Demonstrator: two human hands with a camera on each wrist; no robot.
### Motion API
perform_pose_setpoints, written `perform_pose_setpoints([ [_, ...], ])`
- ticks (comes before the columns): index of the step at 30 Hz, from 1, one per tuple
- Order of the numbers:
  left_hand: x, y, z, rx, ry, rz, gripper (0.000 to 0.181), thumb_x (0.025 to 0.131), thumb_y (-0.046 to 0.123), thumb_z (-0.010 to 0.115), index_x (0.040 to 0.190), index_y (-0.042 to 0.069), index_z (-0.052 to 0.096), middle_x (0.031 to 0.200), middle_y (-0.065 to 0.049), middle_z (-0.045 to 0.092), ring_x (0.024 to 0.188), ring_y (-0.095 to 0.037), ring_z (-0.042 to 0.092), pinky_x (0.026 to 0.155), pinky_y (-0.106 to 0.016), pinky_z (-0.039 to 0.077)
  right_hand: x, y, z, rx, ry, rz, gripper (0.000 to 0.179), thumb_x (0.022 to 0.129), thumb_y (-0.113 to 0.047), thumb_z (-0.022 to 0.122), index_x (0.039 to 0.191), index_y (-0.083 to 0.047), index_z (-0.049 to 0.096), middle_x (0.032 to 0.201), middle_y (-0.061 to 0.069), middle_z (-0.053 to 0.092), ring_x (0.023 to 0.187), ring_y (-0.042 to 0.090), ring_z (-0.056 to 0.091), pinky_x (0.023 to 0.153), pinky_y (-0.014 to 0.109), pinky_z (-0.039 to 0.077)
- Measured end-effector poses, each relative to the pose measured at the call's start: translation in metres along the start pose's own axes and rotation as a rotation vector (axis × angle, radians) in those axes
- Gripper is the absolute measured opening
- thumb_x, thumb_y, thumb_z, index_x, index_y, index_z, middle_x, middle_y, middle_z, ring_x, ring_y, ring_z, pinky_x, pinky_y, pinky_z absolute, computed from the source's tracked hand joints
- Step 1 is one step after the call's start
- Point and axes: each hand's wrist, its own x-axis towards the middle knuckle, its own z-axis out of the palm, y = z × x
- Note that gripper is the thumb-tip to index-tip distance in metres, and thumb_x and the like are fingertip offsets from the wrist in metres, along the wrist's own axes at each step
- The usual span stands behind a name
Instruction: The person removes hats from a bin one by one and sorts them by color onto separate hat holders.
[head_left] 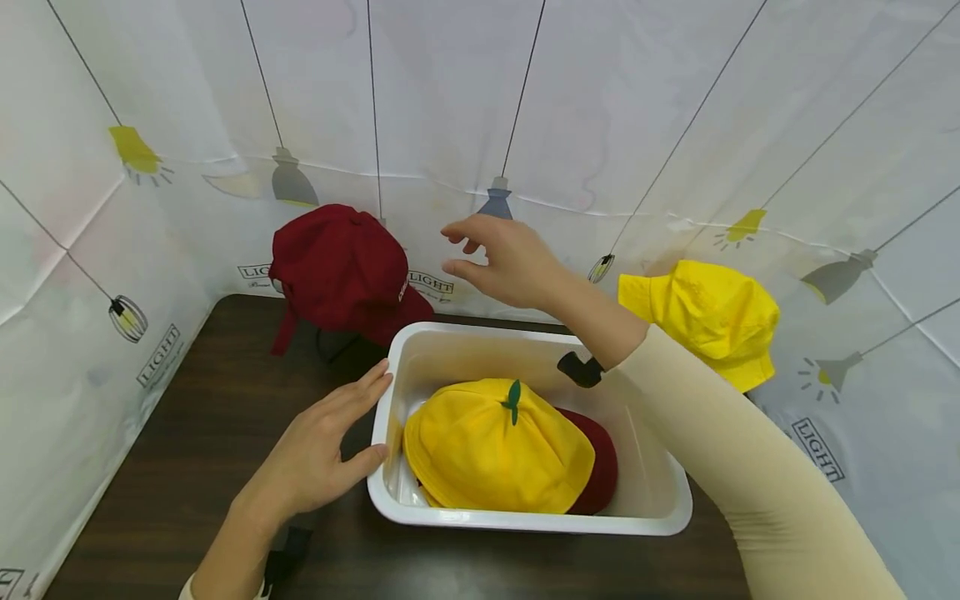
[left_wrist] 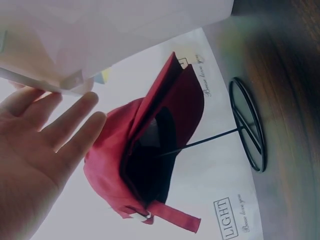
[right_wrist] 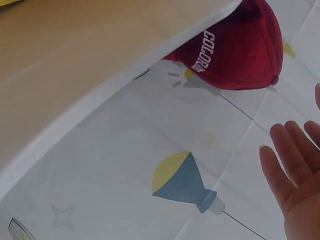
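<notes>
My left hand (head_left: 322,454) rests its fingertips and thumb on the left rim of a white plastic bin (head_left: 525,520), fingers fairly straight. Over the bin's far side my right hand (head_left: 513,260) is held in the air, fingers loosely bent and holding nothing. Inside the bin lies a yellow hat (head_left: 495,450) with a green sprout on top, partly covering a dark red cap (head_left: 602,467). Behind the bin at the left, a red baseball cap (head_left: 337,267) hangs on a black wire stand (left_wrist: 240,129). White lettering shows on its front in the right wrist view.
A second yellow hat (head_left: 701,321) is raised behind the bin at the right, its support hidden by the right arm. The dark wooden table (head_left: 180,467) meets a white curtain (head_left: 450,100) printed with lamps at the back and sides.
</notes>
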Motion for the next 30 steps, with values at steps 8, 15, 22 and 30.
perform_pose_setpoints([
  [8,0.0,-0.001,-0.002,0.008,0.012,0.006,0.076,0.092,0.026,0.074,0.161,0.014,0.044,0.168,0.003,0.035,0.145,-0.026,0.048,0.109,-0.061,0.046,-0.041,-0.005,-0.009,0.003,-0.022,-0.048,0.053,0.097,-0.03,0.076,0.142,-0.005,0.062,0.132,0.009,0.069,0.113,0.024,0.067,0.097,0.046,0.054],
  [15,-0.001,-0.002,-0.002,0.009,0.016,0.013,0.077,0.092,0.026,0.074,0.161,0.014,0.043,0.169,0.003,0.035,0.144,-0.026,0.049,0.108,-0.062,0.047,-0.065,-0.009,-0.012,-0.016,-0.087,-0.078,0.063,0.095,-0.038,0.077,0.147,-0.009,0.058,0.139,0.006,0.067,0.119,0.023,0.065,0.102,0.048,0.053],
  [22,-0.001,-0.002,-0.001,-0.006,0.012,0.003,0.077,0.092,0.027,0.073,0.161,0.015,0.043,0.169,0.004,0.035,0.146,-0.026,0.047,0.109,-0.062,0.045,-0.088,-0.01,-0.013,0.029,-0.169,-0.052,0.079,0.089,-0.049,0.08,0.153,-0.013,0.052,0.146,0.004,0.062,0.126,0.024,0.062,0.105,0.051,0.052],
  [30,-0.001,-0.002,0.0,-0.015,0.004,-0.011,0.077,0.092,0.027,0.074,0.161,0.016,0.043,0.169,0.005,0.034,0.146,-0.026,0.047,0.111,-0.06,0.044,-0.106,-0.008,-0.001,0.236,-0.273,-0.058,0.082,0.08,-0.044,0.089,0.148,-0.01,0.056,0.143,0.005,0.062,0.121,0.025,0.062,0.098,0.05,0.055],
])
